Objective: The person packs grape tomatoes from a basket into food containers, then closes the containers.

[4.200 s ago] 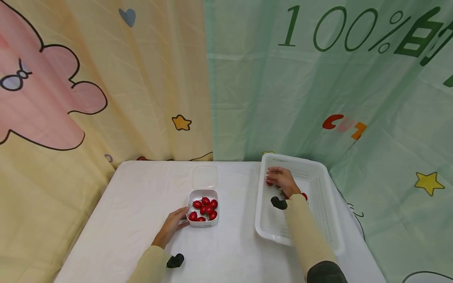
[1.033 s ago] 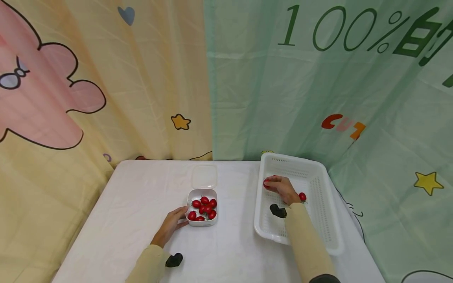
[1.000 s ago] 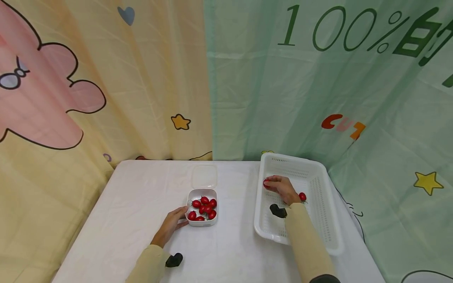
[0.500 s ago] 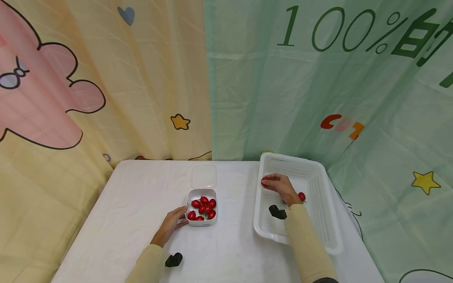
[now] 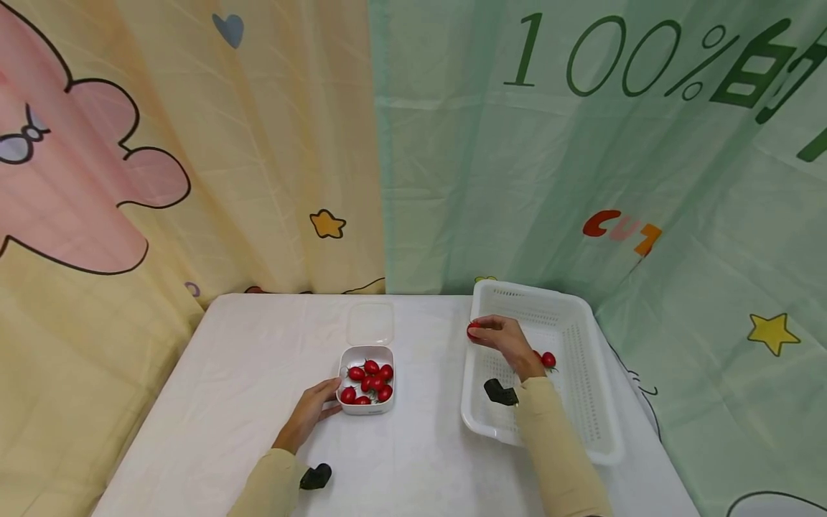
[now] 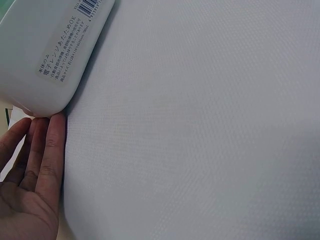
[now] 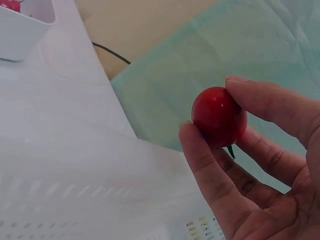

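Observation:
Between thumb and fingers my right hand (image 5: 507,340) pinches a red cherry tomato (image 7: 215,116), whose green stem points down in the right wrist view. That hand is over the left side of a white perforated basket (image 5: 474,424). Behind it, more cherry tomatoes (image 5: 548,360) lie in the basket, partly covered by the wrist. My left hand (image 5: 311,411) touches the left side of a small white food container (image 5: 367,410), fingers fairly straight against its corner in the left wrist view. Several cherry tomatoes (image 5: 377,383) with stems fill much of the container.
A clear lid (image 5: 370,324) lies flat behind the container. The white-covered table (image 5: 258,359) has its far edge against yellow and green curtains (image 5: 452,179). The basket's raised rim stands to the right of the container, with bare tablecloth between them.
My right hand has picked up a cherry tomato from the basket and has moved it left to the basket's left rim. The left hand stays at the container.

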Motion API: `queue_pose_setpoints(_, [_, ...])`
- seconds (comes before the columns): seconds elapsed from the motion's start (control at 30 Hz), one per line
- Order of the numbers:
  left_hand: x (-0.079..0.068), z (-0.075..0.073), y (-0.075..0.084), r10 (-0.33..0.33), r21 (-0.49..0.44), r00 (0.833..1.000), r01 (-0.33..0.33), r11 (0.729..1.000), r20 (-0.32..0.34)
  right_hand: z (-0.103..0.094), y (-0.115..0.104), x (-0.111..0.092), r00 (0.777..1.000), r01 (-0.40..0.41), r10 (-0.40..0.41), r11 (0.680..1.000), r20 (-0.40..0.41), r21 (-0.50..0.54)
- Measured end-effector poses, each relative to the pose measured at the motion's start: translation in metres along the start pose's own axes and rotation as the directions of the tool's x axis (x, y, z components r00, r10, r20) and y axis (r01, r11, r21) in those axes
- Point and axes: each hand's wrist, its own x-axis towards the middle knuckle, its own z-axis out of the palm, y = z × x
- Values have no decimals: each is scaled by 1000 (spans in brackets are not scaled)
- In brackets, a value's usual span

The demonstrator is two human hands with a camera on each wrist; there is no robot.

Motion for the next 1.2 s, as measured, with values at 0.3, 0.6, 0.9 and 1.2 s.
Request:
queue_pose_setpoints(0.3, [0, 0, 0, 4, 9, 1000, -4, 1000, -1, 19, -10, -2, 999, -7, 11, 995, 44, -103])
queue_pose_setpoints(0.6, [-2, 0, 0, 1, 6, 1000, -1, 1000, -3, 43, -9, 4, 995, 21, -17, 999, 102, -43])
queue_pose_setpoints(0.9, [-2, -1, 0, 9, 20, 1000, -9, 1000, -5, 71, 1, 12, 982, 60, -55, 998, 180, -23])
queue_pose_setpoints(1.2, [-1, 0, 0, 2, 15, 1000, -2, 1000, -5, 99, 10, 15, 978, 20, -8, 998, 210, -53])
